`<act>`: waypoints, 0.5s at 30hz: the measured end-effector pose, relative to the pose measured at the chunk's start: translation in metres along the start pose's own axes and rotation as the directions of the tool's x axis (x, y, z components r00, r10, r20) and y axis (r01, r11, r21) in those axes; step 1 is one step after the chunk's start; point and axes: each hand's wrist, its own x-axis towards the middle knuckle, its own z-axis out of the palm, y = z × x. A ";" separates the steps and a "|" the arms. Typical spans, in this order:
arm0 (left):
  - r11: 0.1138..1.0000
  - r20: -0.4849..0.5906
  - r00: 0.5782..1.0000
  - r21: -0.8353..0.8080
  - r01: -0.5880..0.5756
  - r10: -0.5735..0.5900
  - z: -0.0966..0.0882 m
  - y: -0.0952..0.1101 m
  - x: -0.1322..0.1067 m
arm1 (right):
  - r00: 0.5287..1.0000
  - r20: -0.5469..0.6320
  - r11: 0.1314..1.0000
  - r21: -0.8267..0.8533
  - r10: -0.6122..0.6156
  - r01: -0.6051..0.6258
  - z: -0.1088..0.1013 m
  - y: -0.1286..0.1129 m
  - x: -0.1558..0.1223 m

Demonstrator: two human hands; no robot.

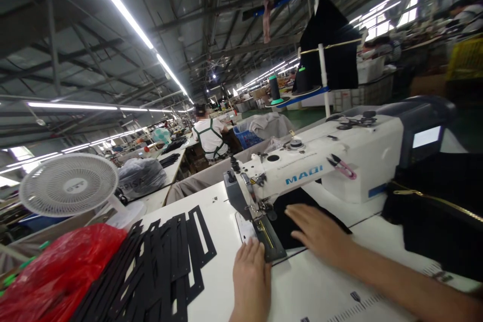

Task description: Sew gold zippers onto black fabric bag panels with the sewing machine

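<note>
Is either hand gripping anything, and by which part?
No clear grip. The left hand is at the near end of the black frame piece; whether pinching it cannot be told. The right hand is open over black fabric.

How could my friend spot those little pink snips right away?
Find the big white sewing machine. Look along its arm to the blue MAQI letters, then just right of them in the picture. There, against the machine's front, are the small snips, set apart from the blue lettering and white casing by their pink handle and dark blades.

Sewing workshop — machine (315, 160), thread cones (274, 89), strip lights (118, 4)
</note>
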 end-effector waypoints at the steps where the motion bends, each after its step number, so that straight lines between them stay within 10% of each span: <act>1: 0.998 -0.005 0.998 -0.008 -0.067 0.067 0.003 -0.003 0.000 | 0.989 -0.057 0.987 0.087 -0.134 0.139 0.009 -0.012 -0.003; 6: 0.967 -0.037 0.968 -0.036 -0.251 0.249 0.005 -0.009 0.010 | 0.941 -0.083 0.941 0.061 -0.328 0.333 0.050 -0.041 -0.013; 15: 0.948 0.088 0.945 -0.058 -0.311 0.316 0.003 -0.016 0.024 | 0.948 -0.047 0.949 0.016 -0.314 0.315 0.042 -0.038 0.003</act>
